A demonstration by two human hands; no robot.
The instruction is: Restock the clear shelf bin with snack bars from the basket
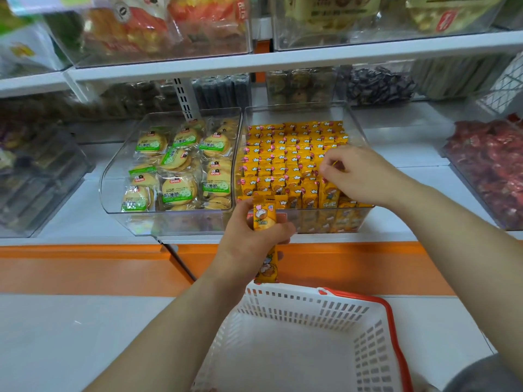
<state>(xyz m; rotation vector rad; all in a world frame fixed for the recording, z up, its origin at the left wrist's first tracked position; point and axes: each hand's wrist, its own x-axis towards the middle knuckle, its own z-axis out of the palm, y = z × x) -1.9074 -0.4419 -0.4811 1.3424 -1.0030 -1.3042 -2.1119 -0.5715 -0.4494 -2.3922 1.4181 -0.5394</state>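
Observation:
My left hand (254, 236) grips an upright yellow snack bar (264, 219) in front of the clear shelf bin (358, 123), above the basket's far rim. That bin holds several rows of yellow snack bars (285, 159) standing on end. Over the bin's right side, my right hand (356, 174) has its fingers curled and seems to pinch the top of a bar in the rows. The white plastic basket (311, 312) with a red handle sits below on the white surface; its visible inside holds no bars.
A clear bin of round biscuits in green-labelled wrappers (175, 165) stands left of the snack bar bin. A bin of red-wrapped sweets (489, 165) is at the right. More clear bins fill the shelf above. An orange strip (85, 267) runs below the shelf edge.

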